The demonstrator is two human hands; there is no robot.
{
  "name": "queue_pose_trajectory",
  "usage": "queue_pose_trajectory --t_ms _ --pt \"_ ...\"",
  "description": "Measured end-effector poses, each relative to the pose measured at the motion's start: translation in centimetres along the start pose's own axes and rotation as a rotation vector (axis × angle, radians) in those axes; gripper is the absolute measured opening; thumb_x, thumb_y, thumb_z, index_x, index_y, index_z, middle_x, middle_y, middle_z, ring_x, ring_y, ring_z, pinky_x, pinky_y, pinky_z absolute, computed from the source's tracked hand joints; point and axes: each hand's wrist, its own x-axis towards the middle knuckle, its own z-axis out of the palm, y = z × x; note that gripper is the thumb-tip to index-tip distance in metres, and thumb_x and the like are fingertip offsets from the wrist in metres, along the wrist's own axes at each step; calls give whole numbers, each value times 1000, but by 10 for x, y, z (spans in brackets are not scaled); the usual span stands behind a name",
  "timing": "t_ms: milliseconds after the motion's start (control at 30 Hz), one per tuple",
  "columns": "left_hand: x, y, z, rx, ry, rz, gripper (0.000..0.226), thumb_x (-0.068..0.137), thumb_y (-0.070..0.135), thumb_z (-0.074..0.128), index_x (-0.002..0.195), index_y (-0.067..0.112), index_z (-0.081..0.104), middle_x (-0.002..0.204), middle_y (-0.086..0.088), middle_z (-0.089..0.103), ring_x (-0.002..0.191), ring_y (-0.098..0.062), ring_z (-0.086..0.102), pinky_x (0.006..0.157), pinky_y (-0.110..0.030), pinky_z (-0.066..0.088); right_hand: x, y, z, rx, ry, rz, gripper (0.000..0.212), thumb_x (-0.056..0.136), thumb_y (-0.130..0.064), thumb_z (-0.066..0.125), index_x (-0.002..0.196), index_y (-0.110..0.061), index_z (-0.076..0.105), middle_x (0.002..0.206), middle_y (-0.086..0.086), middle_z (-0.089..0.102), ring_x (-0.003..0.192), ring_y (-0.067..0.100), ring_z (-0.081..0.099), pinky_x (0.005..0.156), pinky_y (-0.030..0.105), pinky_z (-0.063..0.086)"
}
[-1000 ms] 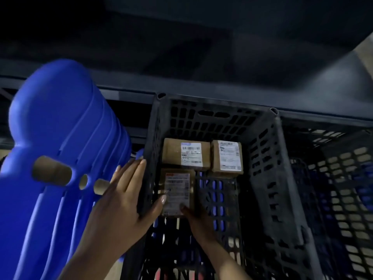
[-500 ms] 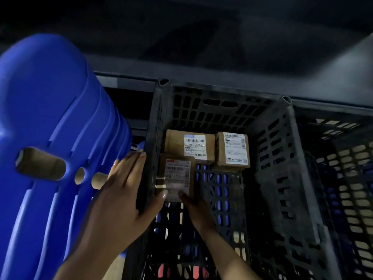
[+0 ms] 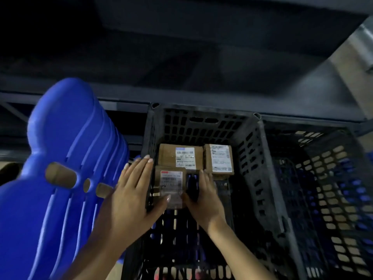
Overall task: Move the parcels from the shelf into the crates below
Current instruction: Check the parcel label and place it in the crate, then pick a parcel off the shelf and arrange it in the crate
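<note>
The front parcel [image 3: 171,188] lies in the black crate [image 3: 260,158], just before a wider parcel [image 3: 179,158]. The left hand [image 3: 131,199] rests on the crate's left rim, fingers straight and together, thumb touching the front parcel. The right hand [image 3: 203,199] keeps straight fingers beside it.

A person's left hand [image 3: 129,199] and right hand [image 3: 203,199] are showing bare, with both forearms [image 3: 232,245] running uncovered as far as the view reaches. The left hand is wearing long, rounded nails [image 3: 150,160] in a pale, glossy polish. The right hand's nails are sitting in shadow, too dim to make out.
</note>
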Motion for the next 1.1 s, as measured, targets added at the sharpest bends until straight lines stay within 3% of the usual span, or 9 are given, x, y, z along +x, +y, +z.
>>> queue_pose_trajectory --t_ms 67,133,267,333,433,600,800,900,1100 --pt "4 11 -13 78 -31 24 84 81 59 36 136 -3 47 142 -14 48 135 -26 34 106 -45 31 -3 -11 -28 -110 52 -66 95 85 -71 40 153 -26 -9 158 -14 -16 141 2 -24 116 25 -7" --pt "8 20 -27 82 -27 37 87 82 63 32 141 0 41 147 -10 43 137 -18 25 110 -40 26 -9 -25 -59 -134 129 -161 93 86 -72 38 153 -24 -5 155 -16 -13 142 1 -19 112 19 -8" --pt "27 46 -65 32 10 23 88 85 70 38 152 15 18 158 7 18 139 -4 -1 113 -23 8 -19 -53 -122 -151 180 -279 89 85 -75 31 154 -23 9 159 -16 3 146 0 -3 111 13 5" --pt "37 60 -88 -4 59 2 90 81 73 36 153 23 12 157 16 10 135 1 -9 110 -19 15 -22 -68 -154 -116 178 -302 88 84 -74 30 154 -24 11 161 -13 8 146 0 1 113 18 13" --pt "53 81 -123 17 121 -19 90 80 73 36 153 27 10 158 15 11 134 2 -9 106 -22 35 -24 -90 -202 -89 194 -346 85 87 -72 35 154 -28 6 161 -15 6 146 0 0 113 21 17" --pt "78 109 -178 89 198 -10 91 78 75 32 153 29 8 159 16 12 134 2 -8 96 -23 46 -23 -129 -274 -90 271 -409 86 85 -75 36 153 -33 2 160 -19 5 146 1 5 113 24 21" --pt "103 118 -233 77 311 9 89 81 74 37 153 29 10 159 15 13 143 -3 1 103 -27 39 -16 -182 -334 -46 414 -500 88 82 -76 37 153 -31 10 159 -15 16 144 3 13 104 17 20" --pt "119 109 -258 81 360 19 88 81 72 40 153 28 13 158 14 17 147 -11 9 102 -30 41 -6 -208 -352 -58 446 -519 88 83 -74 39 154 -29 11 159 -13 16 145 5 14 106 20 24" --pt "160 75 -311 79 434 72 83 85 63 47 152 24 19 158 12 20 146 -9 16 99 -34 44 25 -259 -376 -65 533 -498 83 89 -65 46 154 -24 13 159 -7 19 145 9 17 107 22 25"
